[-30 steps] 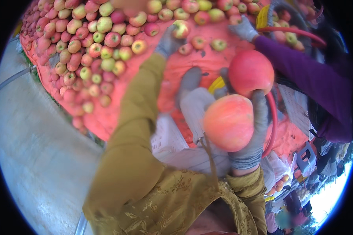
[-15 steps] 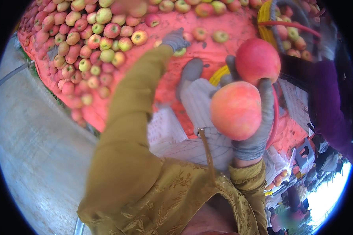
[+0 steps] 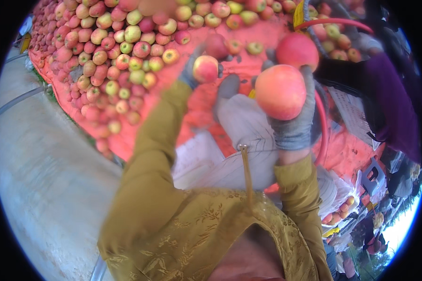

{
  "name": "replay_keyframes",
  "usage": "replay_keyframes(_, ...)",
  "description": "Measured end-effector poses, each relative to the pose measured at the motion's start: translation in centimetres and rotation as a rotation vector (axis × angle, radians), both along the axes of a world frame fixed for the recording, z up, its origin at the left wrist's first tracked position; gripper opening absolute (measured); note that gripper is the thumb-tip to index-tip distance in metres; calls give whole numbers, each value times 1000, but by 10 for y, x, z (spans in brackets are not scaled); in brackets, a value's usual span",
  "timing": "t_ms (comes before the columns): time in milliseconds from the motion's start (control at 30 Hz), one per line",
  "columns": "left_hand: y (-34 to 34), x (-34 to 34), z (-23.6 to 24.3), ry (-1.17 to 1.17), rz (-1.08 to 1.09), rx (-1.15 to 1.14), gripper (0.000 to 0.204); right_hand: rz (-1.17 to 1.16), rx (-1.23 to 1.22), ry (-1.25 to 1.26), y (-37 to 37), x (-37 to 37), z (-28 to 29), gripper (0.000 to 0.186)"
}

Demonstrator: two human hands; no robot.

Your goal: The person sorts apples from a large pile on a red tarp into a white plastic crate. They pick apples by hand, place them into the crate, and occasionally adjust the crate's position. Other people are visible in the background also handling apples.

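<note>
My right hand (image 3: 293, 131), in a grey glove, is closed around two large red apples. The nearer, pinkish apple (image 3: 281, 92) sits over the palm, and a deeper red apple (image 3: 297, 50) lies just beyond it at the fingers. My left hand (image 3: 187, 72), also gloved, grips a small yellow-red apple (image 3: 205, 69) above the red sheet (image 3: 197, 105). A darker red apple (image 3: 216, 46) shows right beyond that hand; whether the fingers hold it too I cannot tell. Most of the left fingers are hidden behind the apples.
A big heap of apples (image 3: 98, 58) covers the far left of the sheet. At the far right stands a basket with a yellow rim (image 3: 298, 16) and red handle, holding apples. A person's purple sleeve (image 3: 394, 103) reaches in nearby. White crates (image 3: 197, 152) stand close by.
My left hand has lifted off the sheet and drawn back slightly left, now with an apple in it. My right hand, with its two apples, has shifted a little farther away.
</note>
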State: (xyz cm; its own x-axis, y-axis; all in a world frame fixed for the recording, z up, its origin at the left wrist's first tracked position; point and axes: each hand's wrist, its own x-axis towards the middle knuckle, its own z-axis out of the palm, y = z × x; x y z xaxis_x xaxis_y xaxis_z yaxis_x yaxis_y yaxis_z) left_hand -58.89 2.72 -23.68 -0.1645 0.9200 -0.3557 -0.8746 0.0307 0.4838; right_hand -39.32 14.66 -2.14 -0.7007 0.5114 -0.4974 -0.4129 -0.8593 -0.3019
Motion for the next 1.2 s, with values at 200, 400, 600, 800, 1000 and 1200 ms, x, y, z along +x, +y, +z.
replay_keyframes(200, 6, 37, 126, -493, -138, 429, 86, 30, 204, 75, -11, 12, 15, 55)
replay_keyframes(400, 30, 83, 191, -449, -346, 364, 85, -64, 283, -40, -24, 121, 54, 59)
replay_keyframes(600, 68, 180, 249, -219, -579, 349, 81, -161, 103, 202, -39, 281, 81, 63)
replay_keyframes(800, 112, 352, 310, -194, -883, 250, 78, -868, 284, -39, -54, 462, 45, 33)
replay_keyframes(1000, 121, 521, 296, -157, -1079, 153, 69, -1327, 72, -579, -96, 660, -21, 42)
replay_keyframes(1200, 111, 650, 247, -177, -1228, -135, 72, -1312, -63, -652, -68, 796, -81, 56)
